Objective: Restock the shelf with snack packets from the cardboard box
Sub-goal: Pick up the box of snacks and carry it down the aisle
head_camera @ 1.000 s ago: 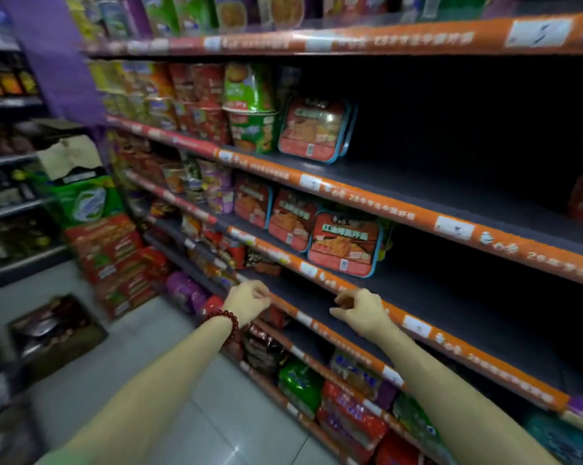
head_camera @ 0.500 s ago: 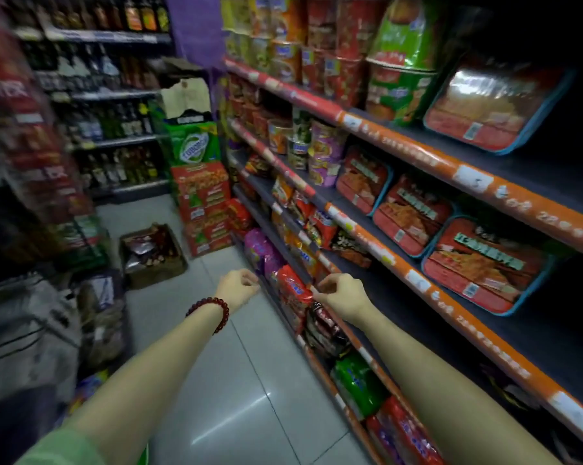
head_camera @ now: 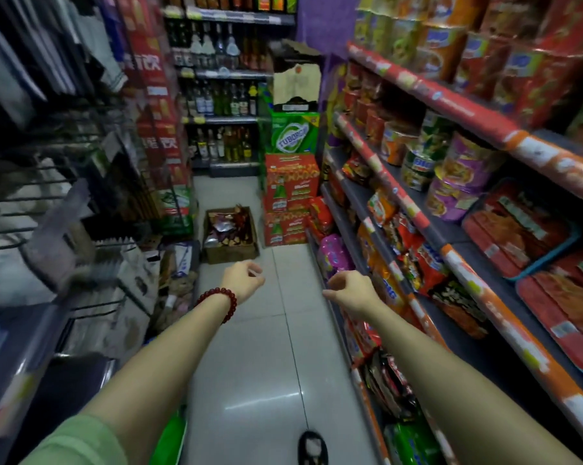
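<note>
both hands empty: left hand (head_camera: 244, 278) and right hand (head_camera: 350, 290) loosely curled. cardboard box (head_camera: 231, 234) far down aisle, looks still full. shelf (head_camera: 478, 273) on right has gaps; i'd fetch more.

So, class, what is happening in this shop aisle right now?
A person stands in a shop aisle with both arms held out. The left hand and the right hand hold nothing, fingers loosely curled. Ahead on the floor sits the open cardboard box with snack packets still inside. The shelf to the right is partly stocked. No packet is being carried at this moment.
</note>
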{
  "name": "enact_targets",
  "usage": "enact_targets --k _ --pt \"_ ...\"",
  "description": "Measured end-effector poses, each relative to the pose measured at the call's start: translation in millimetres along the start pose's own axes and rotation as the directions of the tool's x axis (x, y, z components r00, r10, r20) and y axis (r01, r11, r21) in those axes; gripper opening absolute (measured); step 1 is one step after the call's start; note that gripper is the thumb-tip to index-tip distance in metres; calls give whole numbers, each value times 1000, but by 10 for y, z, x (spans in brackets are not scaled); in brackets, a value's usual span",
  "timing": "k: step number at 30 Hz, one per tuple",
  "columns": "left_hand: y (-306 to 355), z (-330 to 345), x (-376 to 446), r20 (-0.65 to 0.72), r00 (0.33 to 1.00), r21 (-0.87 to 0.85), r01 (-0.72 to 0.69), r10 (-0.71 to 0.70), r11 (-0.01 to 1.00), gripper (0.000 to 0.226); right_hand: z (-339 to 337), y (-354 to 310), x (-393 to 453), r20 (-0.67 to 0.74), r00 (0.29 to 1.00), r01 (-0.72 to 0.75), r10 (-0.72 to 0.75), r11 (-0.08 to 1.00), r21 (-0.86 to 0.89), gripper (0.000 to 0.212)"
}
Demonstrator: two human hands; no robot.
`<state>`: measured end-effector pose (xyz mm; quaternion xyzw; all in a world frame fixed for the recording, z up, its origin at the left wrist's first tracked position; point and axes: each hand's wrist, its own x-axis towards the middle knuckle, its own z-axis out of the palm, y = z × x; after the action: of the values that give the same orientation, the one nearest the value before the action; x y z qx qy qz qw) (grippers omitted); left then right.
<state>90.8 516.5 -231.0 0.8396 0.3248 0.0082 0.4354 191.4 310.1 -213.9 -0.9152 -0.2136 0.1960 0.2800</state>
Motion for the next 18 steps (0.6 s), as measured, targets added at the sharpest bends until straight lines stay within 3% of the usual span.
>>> enact_targets --k 10,18 --pt "148 -590 1140 -220 968 24 132 -123 991 26 -179 -566 1735 152 975 158 -160 987 29 33" --pt "89 -1005 2104 -318 920 7 243 -228 970 26 18 -973 2906 228 951 204 -209 978 43 28"
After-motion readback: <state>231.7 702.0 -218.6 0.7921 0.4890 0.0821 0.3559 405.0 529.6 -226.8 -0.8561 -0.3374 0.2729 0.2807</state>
